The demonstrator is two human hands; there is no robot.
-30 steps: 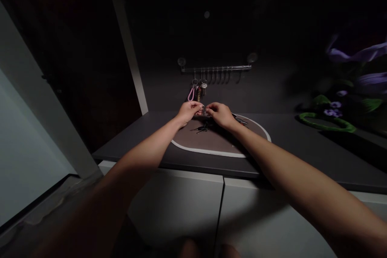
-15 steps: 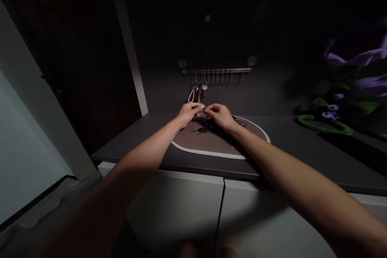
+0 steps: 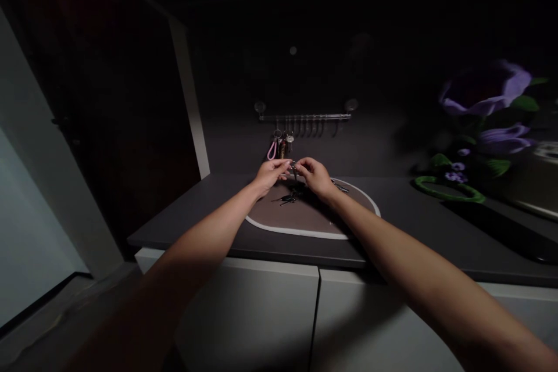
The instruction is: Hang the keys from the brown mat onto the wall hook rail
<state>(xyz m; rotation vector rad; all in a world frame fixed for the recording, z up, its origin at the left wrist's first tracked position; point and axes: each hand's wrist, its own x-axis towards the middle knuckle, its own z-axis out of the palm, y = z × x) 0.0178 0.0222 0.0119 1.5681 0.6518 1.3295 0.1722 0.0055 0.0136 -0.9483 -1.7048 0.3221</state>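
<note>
Above a brown mat with a white border (image 3: 300,233), my left hand (image 3: 271,175) and my right hand (image 3: 315,176) meet, fingertips pinched on a small metal key ring (image 3: 293,165). Something thin and dark, probably a key, hangs down from the ring between my hands. Below them on the mat lie several dark keys (image 3: 286,199). More keys (image 3: 340,186) rest beside my right wrist, partly hidden by it. Behind my hands, a pink loop strap (image 3: 272,150) and silver keys (image 3: 290,140) hang from the hook rail.
A clear hook rail (image 3: 305,117) is fixed to the dark wall, some of its hooks bare. Purple knitted flowers (image 3: 488,93) with a green ring base (image 3: 449,189) stand on the dark counter (image 3: 174,215) at right. White cabinet doors (image 3: 248,302) are below; a dark door (image 3: 108,99) is at left.
The camera view has tilted up slightly and shifted right. Both hands stay together over the mat, and the ring between them shows more clearly now.
</note>
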